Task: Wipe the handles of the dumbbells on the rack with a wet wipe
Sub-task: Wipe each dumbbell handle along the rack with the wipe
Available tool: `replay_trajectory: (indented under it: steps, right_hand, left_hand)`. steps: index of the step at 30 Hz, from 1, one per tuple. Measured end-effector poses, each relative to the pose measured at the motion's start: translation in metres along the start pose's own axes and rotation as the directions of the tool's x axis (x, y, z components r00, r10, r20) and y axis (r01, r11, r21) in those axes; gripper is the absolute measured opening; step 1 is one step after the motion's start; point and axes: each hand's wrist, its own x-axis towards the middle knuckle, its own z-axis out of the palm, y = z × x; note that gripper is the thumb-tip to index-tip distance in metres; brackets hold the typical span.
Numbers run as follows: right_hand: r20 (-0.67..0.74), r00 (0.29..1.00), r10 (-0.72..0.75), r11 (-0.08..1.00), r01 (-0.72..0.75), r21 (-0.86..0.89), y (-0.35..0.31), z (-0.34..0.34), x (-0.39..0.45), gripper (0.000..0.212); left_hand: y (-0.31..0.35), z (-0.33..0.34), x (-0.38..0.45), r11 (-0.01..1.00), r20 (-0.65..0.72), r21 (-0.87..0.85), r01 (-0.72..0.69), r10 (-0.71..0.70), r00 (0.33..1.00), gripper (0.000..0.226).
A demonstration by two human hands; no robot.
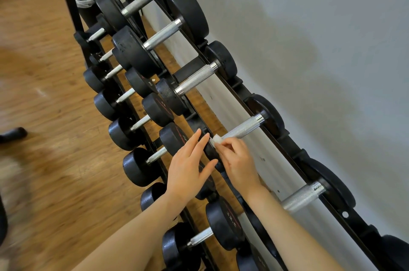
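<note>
A black dumbbell rack [276,135] runs diagonally along a pale grey wall [321,49], above a wooden floor [44,71]. Two tiers show: at least seven dumbbells on the upper tier, more on the lower, all with black round heads and knurled metal handles; the far ones blur together. The right hand [238,160] pinches a small white wet wipe [215,139] against the near end of one upper-tier handle [242,130]. The left hand [188,166] rests just beside it, fingers [195,139] straight and relaxed, on that dumbbell's near head, hiding most of it. A dark shoe-like shape [13,134] lies on the floor at left.
</note>
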Motion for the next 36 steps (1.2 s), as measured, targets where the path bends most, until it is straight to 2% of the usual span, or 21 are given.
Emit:
replay_trajectory:
  steps: [3, 6, 8, 10, 11, 12, 14, 16, 18, 21, 23, 26, 27, 31, 36]
  right_hand:
    - [0.012, 1.000, -0.026, 1.000, 0.026, 0.008, 0.008, -0.006, 0.004, 0.028]
    - [-0.080, 0.993, 0.087, 0.996, -0.084, 0.043, 0.011, -0.009, 0.005, 0.020]
    - [-0.066, 0.990, 0.122, 0.989, -0.116, 0.089, 0.004, -0.006, 0.002, 0.024]
    - [0.006, 0.999, 0.040, 0.996, -0.041, 0.077, 0.001, -0.003, -0.003, 0.035]
    - [0.010, 1.000, 0.012, 0.997, -0.013, 0.075, 0.003, -0.003, -0.003, 0.033]
    - [-0.012, 0.999, 0.048, 0.995, -0.046, 0.092, 0.007, -0.004, -0.002, 0.026]
    - [-0.092, 0.969, 0.229, 0.962, -0.210, 0.177, 0.012, -0.008, 0.001, 0.015]
    - [-0.174, 0.936, 0.307, 0.943, -0.275, 0.186, 0.009, -0.010, 0.002, 0.017]
    - [-0.165, 0.956, 0.245, 0.964, -0.221, 0.149, 0.004, -0.009, 0.000, 0.018]
    - [-0.060, 0.992, 0.107, 0.990, -0.101, 0.099, 0.003, -0.006, -0.002, 0.022]
    - [-0.092, 0.981, 0.172, 0.979, -0.160, 0.126, 0.008, -0.008, 0.002, 0.023]
    - [-0.245, 0.899, 0.363, 0.926, -0.318, 0.204, 0.014, -0.014, 0.006, 0.021]
    - [-0.265, 0.889, 0.374, 0.922, -0.326, 0.208, 0.014, -0.014, 0.007, 0.020]
    - [-0.171, 0.945, 0.278, 0.953, -0.249, 0.172, 0.014, -0.013, 0.006, 0.020]
    - [-0.297, 0.884, 0.361, 0.931, -0.324, 0.167, 0.018, -0.021, 0.009, 0.018]
  left_hand:
    - [-0.001, 0.000, 0.000, 1.000, -0.002, -0.009, -0.005, 0.005, 1.000, 0.068]
    - [0.000, 0.001, 0.000, 1.000, -0.006, -0.010, -0.008, 0.008, 1.000, 0.068]
    - [-0.001, 0.001, 0.000, 1.000, -0.008, 0.001, -0.011, 0.011, 1.000, 0.067]
    - [-0.002, 0.000, 0.000, 1.000, -0.008, 0.014, -0.017, 0.017, 1.000, 0.067]
    - [-0.002, 0.000, 0.001, 1.000, -0.005, 0.020, -0.021, 0.021, 1.000, 0.067]
    - [-0.002, -0.001, 0.001, 0.999, -0.002, 0.027, -0.024, 0.024, 1.000, 0.068]
    - [-0.002, -0.002, 0.002, 0.999, 0.005, 0.039, -0.020, 0.020, 1.000, 0.068]
    - [-0.002, -0.002, 0.002, 0.999, 0.008, 0.041, -0.016, 0.016, 1.000, 0.069]
    - [-0.002, -0.002, 0.001, 0.999, -0.001, 0.039, -0.023, 0.023, 1.000, 0.068]
    - [-0.002, -0.001, 0.001, 0.999, -0.011, 0.038, -0.027, 0.028, 1.000, 0.068]
    - [-0.002, -0.002, 0.001, 0.999, -0.013, 0.040, -0.028, 0.028, 1.000, 0.068]
    - [-0.001, -0.003, 0.001, 0.999, -0.011, 0.037, -0.027, 0.027, 1.000, 0.068]
    - [-0.001, -0.003, 0.001, 0.999, -0.007, 0.037, -0.023, 0.024, 1.000, 0.069]
    - [0.000, -0.003, 0.001, 0.999, -0.012, 0.034, -0.023, 0.023, 1.000, 0.069]
    - [0.002, -0.004, 0.000, 1.000, 0.003, 0.019, -0.015, 0.015, 1.000, 0.072]
